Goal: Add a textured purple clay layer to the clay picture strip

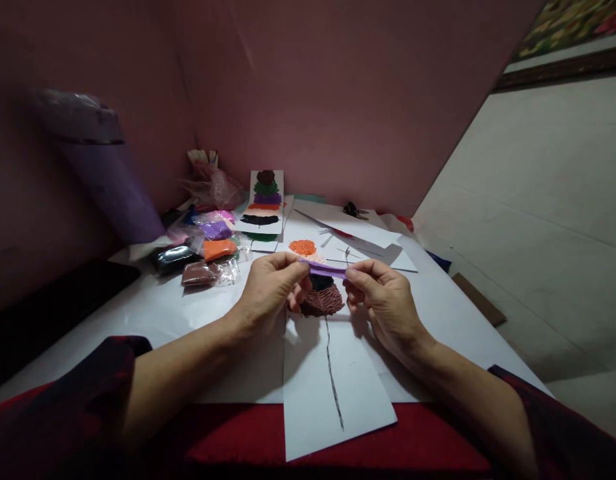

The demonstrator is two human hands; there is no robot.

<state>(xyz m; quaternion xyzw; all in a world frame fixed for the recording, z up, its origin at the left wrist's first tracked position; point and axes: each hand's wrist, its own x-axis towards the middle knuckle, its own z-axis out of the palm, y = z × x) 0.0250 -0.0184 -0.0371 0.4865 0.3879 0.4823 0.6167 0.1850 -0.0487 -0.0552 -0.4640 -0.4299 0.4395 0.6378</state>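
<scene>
A: Which step?
B: Looks like handling a purple strip (328, 269), likely soft clay. Left hand (271, 283) pinches its left end, thumb on fingers; right hand (388, 290) pinches the right end. Both grips closed on it.
A: Where's the strip?
B: Held level between the hands, in front of the worked sheet (308, 380). Can't tell if it touches. Past it on that sheet: orange patch (303, 247), black band (321, 281), brown patch (324, 301), then a dark line running toward the near edge.
A: Next move calls for?
B: My read: light pinch, both ends at equal tension, or it thins or tears.
A: Surface?
B: White tabletop (228, 367). From left: purple bottle (111, 187), bagged clay packets (220, 250) in several colours, a card (261, 213) with stacked colour bands, loose papers (348, 227), a small dark item (355, 211) I can't identify. Worked sheet overhangs the near edge, above red fabric (238, 433).
A: Room?
B: Dim. Pinkish wall (313, 100) behind, pale wall (538, 167) right, part of a framed picture (573, 33) top right.
</scene>
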